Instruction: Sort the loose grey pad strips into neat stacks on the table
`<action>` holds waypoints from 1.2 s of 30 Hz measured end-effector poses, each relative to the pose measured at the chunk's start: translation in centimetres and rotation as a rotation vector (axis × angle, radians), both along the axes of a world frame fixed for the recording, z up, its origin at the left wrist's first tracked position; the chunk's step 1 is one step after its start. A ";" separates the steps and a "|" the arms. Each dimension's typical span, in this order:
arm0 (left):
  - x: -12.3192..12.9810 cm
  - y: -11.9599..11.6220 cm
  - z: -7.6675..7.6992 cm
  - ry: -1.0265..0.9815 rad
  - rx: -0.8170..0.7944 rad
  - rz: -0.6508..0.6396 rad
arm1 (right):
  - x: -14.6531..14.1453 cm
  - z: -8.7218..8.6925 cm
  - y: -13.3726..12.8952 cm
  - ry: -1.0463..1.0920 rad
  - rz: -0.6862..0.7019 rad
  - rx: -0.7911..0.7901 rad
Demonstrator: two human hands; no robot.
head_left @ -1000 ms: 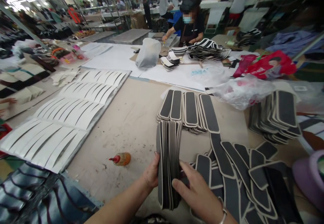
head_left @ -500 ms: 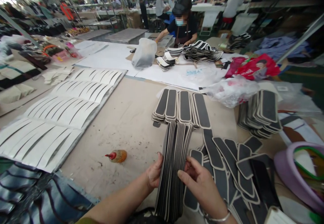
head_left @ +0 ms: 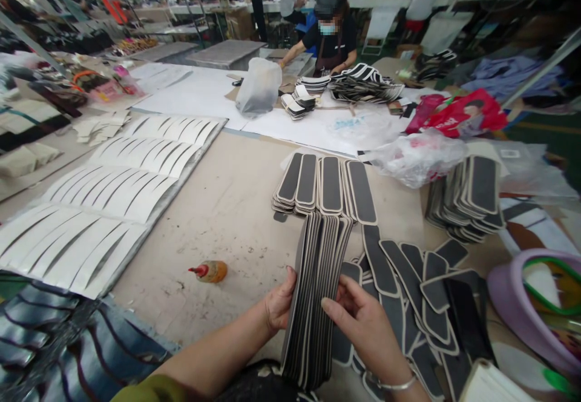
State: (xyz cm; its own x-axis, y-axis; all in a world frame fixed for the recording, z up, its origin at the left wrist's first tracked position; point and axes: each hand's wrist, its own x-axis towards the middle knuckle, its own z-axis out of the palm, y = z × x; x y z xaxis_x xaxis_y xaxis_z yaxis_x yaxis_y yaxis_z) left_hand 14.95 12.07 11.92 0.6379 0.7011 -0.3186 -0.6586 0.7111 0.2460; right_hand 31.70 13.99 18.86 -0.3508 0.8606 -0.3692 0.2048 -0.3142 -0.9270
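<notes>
Between my two hands is a thick stack of long dark strips with pale edges (head_left: 316,299), held on edge and fanned slightly at the far end. My left hand (head_left: 282,299) grips its left side, thumb up. On the right side my right hand (head_left: 358,311) closes on it, thumb lying over the strip edges. Just beyond the stack's far end stand neat piles of the same rounded dark pieces (head_left: 330,185). Loose pieces (head_left: 408,293) lie jumbled to the right of my right hand.
An orange bottle with a red tip (head_left: 209,271) stands left of my hands. Rows of white strips (head_left: 104,196) cover a board at left. At right are another pile of dark pieces (head_left: 483,185) and a purple basin (head_left: 512,311). Across the table a co-worker (head_left: 333,32) handles stacked pieces.
The far end of the held stack has swung slightly to the right, with both hands still on it. The view has tipped down a little.
</notes>
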 end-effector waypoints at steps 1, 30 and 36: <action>0.0 0.0 0.0 0.003 -0.003 -0.001 | 0.0 0.0 0.0 0.001 -0.001 0.001; -0.4 0.5 -0.5 0.015 -0.013 0.003 | 0.1 -0.5 0.4 -0.184 0.042 0.265; -0.6 0.5 -1.3 0.038 -0.020 0.022 | -0.1 -0.6 0.3 -0.206 0.000 0.438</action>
